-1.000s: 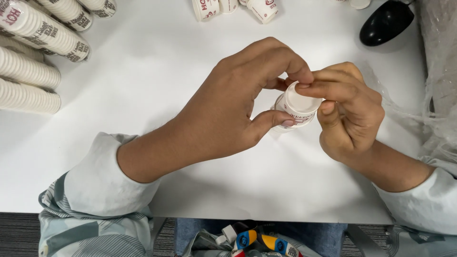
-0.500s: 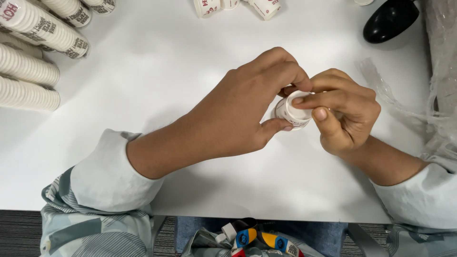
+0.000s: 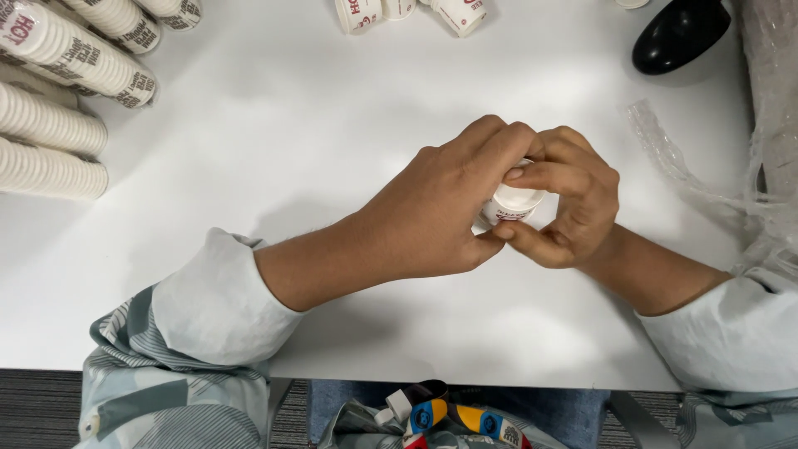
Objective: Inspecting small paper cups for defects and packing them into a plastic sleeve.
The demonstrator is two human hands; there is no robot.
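At the far left edge of the white table [image 3: 249, 125], stacks of paper cups [image 3: 50, 141] lie on their sides, nested rim to rim, well apart from the hands; no shift in them across the three frames. Moving right: left hand [image 3: 432, 208] arches over the work, knuckles up, fingers curled and pressed together round the near side of a small white paper cup [image 3: 513, 202], thumb tip under its lower rim. Cup sits between the two hands above mid-table, just off the surface as far as can be told, printed band facing the camera. Right hand [image 3: 569, 204] closes on the cup's far side, forefinger laid across the top edge, thumb below, a pinching hold. Change: a second ago the cup showed clearly between the hands, tilted with most of its side visible; half a second ago the hands had drawn nearer; now the left fingers cover more of it and only the top and a strip of band show. Reads as a tightening two-handed grip, cup turned slightly. Further right, crumpled clear plastic wrap [image 3: 682, 166] lies near the right wrist, a black rounded object [image 3: 680, 37] beyond it, loose cups [image 3: 407, 12] at the top edge.
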